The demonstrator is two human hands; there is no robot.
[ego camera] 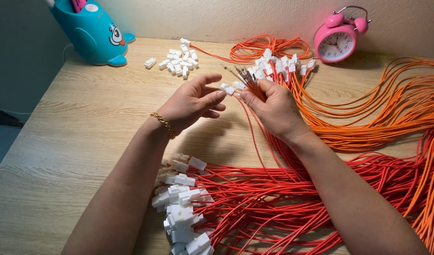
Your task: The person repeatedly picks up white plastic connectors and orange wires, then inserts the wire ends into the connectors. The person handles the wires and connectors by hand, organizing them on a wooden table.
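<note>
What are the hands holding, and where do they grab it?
The left hand pinches a small white connector by its end. The right hand grips a bundle of red wires just below their bare tips.

I'm at a light wooden desk [85,141] set against a plain wall, which looks like a room at home used for piecework. At the far left stands a blue cartoon-faced pen holder [94,33], and at the far right a pink twin-bell alarm clock [339,42]. Bundles of orange wires [368,123] and loose white connectors [179,61] cover the desk.
</note>
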